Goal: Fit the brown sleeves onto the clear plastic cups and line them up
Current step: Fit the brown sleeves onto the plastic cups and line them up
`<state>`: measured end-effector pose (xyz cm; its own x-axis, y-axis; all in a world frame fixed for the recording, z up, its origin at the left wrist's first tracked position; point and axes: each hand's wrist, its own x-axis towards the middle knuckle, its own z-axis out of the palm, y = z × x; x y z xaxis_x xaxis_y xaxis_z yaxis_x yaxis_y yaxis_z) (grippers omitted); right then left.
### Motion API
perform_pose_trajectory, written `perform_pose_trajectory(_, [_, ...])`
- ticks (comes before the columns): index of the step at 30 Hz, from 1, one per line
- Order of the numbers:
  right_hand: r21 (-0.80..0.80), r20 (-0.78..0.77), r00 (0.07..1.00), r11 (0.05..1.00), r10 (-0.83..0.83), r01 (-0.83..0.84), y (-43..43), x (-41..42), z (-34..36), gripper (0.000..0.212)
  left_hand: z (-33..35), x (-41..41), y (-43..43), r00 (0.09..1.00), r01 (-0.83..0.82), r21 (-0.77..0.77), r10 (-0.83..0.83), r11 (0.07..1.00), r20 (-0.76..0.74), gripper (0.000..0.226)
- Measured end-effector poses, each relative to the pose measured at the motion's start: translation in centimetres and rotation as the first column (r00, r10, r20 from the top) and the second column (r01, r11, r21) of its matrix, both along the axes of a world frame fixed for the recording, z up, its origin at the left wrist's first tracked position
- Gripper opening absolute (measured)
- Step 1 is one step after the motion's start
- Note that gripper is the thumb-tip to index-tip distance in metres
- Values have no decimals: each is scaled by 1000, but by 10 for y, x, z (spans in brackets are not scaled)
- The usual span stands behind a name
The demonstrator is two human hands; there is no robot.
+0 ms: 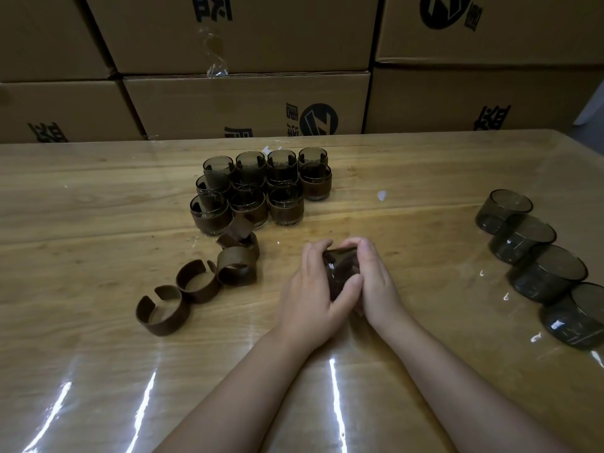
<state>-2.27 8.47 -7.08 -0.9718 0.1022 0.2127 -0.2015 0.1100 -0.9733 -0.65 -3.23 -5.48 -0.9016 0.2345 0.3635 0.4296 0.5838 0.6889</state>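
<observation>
A: Both hands at table centre. Left hand (313, 289) and right hand (376, 282) are curled around one cup (340, 273), fingers wrapped over its far side, thumbs meeting on the near side. A dark sleeve seems to be on it, but how far on I cannot tell; the hands hide most of it.

B: Stock?

A: Finished cups (261, 188) stand packed in rows at the back. Loose sleeves (199, 282) lie in a string to the left, split rings, gaps open. Bare cups (536, 256) line up at the right, well apart from the hands.

B: Risks?

A: My read: the cup is smooth and the table (98, 197) has a glossy cover, so a squeeze off-centre could squirt the cup out of the grip. The split sleeve may spring open or sit crooked if one edge rides up. Setting it down could knock the packed rows, or the sleeves leaning beside them.
</observation>
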Motion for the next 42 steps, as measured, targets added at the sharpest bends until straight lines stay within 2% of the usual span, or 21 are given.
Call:
perform_pose_trajectory(3, [67,-22,1000,998,-14,15,-2,3,-2,38,-2,-3,-2,999,16,86,-19,996,29,69])
perform_pose_trajectory(6, [187,-104,995,982,-12,32,-5,10,2,28,-3,-6,-6,995,30,274,-54,961,84,38])
perform_pose_trajectory(8, [297,-197,980,951,-24,83,-7,15,4,35,-2,-8,-7,986,29,409,-92,912,136,32])
perform_pose_trajectory(10, [415,-289,957,896,-37,160,-9,18,5,54,0,-11,-8,968,21,542,-153,840,201,36])
perform_pose_trajectory(12, [483,-329,943,850,-44,208,-11,20,9,60,3,-14,-9,948,-1,603,-191,798,255,42])
perform_pose_trajectory(15, [533,-422,907,810,2,246,-11,22,14,61,5,-17,-15,912,-51,609,-212,792,351,43])
perform_pose_trajectory(19, [590,-553,825,752,113,293,-11,23,15,57,2,-20,-20,878,-99,686,-262,721,402,53])
perform_pose_trajectory(22, [627,-574,799,724,180,287,-12,23,13,57,2,-21,-22,830,-179,753,-313,634,461,59])
perform_pose_trajectory(25, [653,-569,799,698,195,294,-12,21,11,62,-1,-24,-23,817,-243,748,-285,618,502,62])
perform_pose_trajectory(28, [610,-488,861,760,141,221,-11,18,11,68,-3,-28,-20,835,-304,692,-167,655,524,65])
perform_pose_trajectory(32, [494,-323,945,862,59,115,-9,14,9,83,-6,-28,-16,897,-223,610,-85,760,433,67])
perform_pose_trajectory(35, [239,-197,980,970,11,37,-9,12,5,87,-8,-28,-14,896,-153,607,-150,780,419,65])
perform_pose_trajectory(37, [71,-152,988,997,-22,33,-7,9,3,83,-13,-29,-9,893,-115,642,-205,758,402,58])
perform_pose_trajectory(40, [-195,-76,990,976,-117,101,-2,1,6,64,-15,-26,-3,920,-70,588,-176,806,351,51])
perform_pose_trajectory(42, [-276,-8,988,950,-152,144,0,-2,7,55,-15,-23,-1,938,-34,501,-145,865,315,53])
